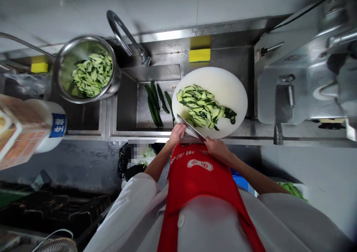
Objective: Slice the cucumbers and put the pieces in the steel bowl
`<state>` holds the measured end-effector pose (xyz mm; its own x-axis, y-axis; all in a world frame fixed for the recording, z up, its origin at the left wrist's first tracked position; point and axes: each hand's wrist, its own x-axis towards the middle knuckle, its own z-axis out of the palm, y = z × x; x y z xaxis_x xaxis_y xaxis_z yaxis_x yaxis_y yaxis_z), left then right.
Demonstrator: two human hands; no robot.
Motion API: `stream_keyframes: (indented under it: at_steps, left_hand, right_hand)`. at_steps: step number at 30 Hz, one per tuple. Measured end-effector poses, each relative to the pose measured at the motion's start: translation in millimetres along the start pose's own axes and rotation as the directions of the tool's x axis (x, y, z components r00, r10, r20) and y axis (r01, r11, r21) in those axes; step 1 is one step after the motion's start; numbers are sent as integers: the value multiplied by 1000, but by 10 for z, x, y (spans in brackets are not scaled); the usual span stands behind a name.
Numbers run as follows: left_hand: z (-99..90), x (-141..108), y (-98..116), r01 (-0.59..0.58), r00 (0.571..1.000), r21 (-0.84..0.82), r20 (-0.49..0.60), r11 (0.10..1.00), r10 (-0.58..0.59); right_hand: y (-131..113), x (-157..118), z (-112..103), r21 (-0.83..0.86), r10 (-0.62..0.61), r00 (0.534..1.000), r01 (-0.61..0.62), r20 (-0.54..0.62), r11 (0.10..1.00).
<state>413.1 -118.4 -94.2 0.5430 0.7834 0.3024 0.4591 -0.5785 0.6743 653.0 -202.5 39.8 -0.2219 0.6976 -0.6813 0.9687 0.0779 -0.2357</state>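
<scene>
My right hand (216,147) is closed round the handle of a knife (192,128), whose blade slants up to the left over the near edge of a round white cutting board (230,84). Near the blade's tip is my left hand (177,133), its fingers bent together at the board's lower left rim; what they hold, if anything, is too small to tell. Sliced cucumber (199,105) lies heaped on the board, with darker end pieces (230,114) at its right. Several whole cucumbers (154,103) rest in the sink left of the board.
A steel pot (115,79) of cucumber slices stands left of the faucet (125,32). A yellow sponge (199,55) lies behind the board. Plastic baskets (25,133) are at far left, a black bag (125,162) below the counter, and a steel machine (301,69) at right.
</scene>
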Motion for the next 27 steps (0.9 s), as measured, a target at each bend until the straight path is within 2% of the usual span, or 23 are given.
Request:
stream_keyframes:
  at_steps: [3,5,7,9,10,11,12,13,15,17,19,20,22,25,27]
  left_hand:
    - [-49,13,57,10,1000,20,-16,1000,-9]
    - [-150,125,182,31,995,3,-98,1000,-30]
    - [-249,382,382,72,965,-29,-253,997,-77]
    - [-239,789,622,83,933,-71,-345,994,-102]
    - [-164,1033,740,58,947,-92,-310,994,-83]
    - [-38,1286,844,15,973,-111,-225,994,-40]
    - [132,1534,927,-35,994,-128,-106,991,21]
    - [334,1764,985,-81,996,-134,22,988,85]
    - [758,2126,1019,-110,952,-94,278,989,132]
    - [1092,2330,973,-58,864,2,501,998,49]
    - [1257,2412,898,-5,778,88,626,996,-51]
    - [1277,2430,864,14,756,105,650,994,-79]
    - [1236,2463,819,52,762,84,640,995,-94]
    - [1109,2540,815,154,843,-72,530,986,-93]
    - [1046,2589,827,242,884,-235,453,941,-115]
  right_hand:
    - [-9,48,-67,-15,1,999,-2,-32,1000]
    - [28,-9,-108,-22,22,998,-24,-67,999]
    - [73,-109,-128,-20,20,997,-22,-78,1000]
    - [99,-199,-125,-4,-15,997,15,-70,1000]
    - [102,-227,-116,7,-40,997,40,-66,999]
    - [98,-240,-104,15,-62,996,64,-70,998]
    - [89,-238,-90,21,-82,993,84,-81,996]
    - [78,-224,-75,22,-93,991,95,-91,995]
    - [57,-176,-44,26,-87,992,90,-96,996]
    - [47,-129,-16,46,-74,993,78,-88,996]
    - [52,-104,9,80,-64,994,71,-88,994]
    - [58,-102,19,99,-59,994,68,-96,993]
    - [75,-113,33,137,-41,993,56,-109,989]
    - [111,-136,39,177,-28,993,48,-113,983]
    - [144,-136,39,186,-35,995,51,-89,981]
